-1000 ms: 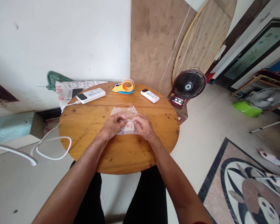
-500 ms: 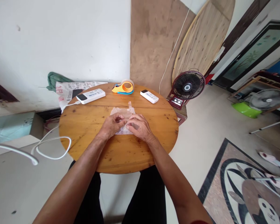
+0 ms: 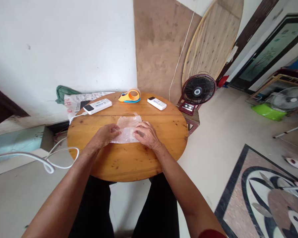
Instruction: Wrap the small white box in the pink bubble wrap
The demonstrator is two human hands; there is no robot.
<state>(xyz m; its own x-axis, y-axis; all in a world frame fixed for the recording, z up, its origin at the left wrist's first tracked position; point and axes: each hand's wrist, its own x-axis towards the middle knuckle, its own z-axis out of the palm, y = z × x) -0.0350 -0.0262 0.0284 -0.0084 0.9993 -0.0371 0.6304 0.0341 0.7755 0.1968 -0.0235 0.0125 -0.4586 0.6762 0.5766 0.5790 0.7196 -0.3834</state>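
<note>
A piece of translucent bubble wrap point(image 3: 125, 134) lies on the round wooden table in front of me, its near part looking folded over. My left hand point(image 3: 108, 133) is at its left edge, thumb and fingers pinched together on the plastic. At the right side, my right hand point(image 3: 147, 135) has its fingers curled and its thumb tip pressed to the wrap. A small strip of clear tape seems to stick up at the far edge. Whatever may lie inside the fold cannot be made out.
On the wooden table point(image 3: 164, 150), an orange tape dispenser point(image 3: 125, 97) stands at the back between two white devices with black ends, one on the left point(image 3: 99, 106), one on the right point(image 3: 157, 103). A white cable point(image 3: 64, 167) loops off the left edge. A fan point(image 3: 198, 92) stands behind right.
My left hand has moved left, from the middle of the bubble wrap to its left edge. The wrap lies more spread out between my hands. My right hand stays near its right side.
</note>
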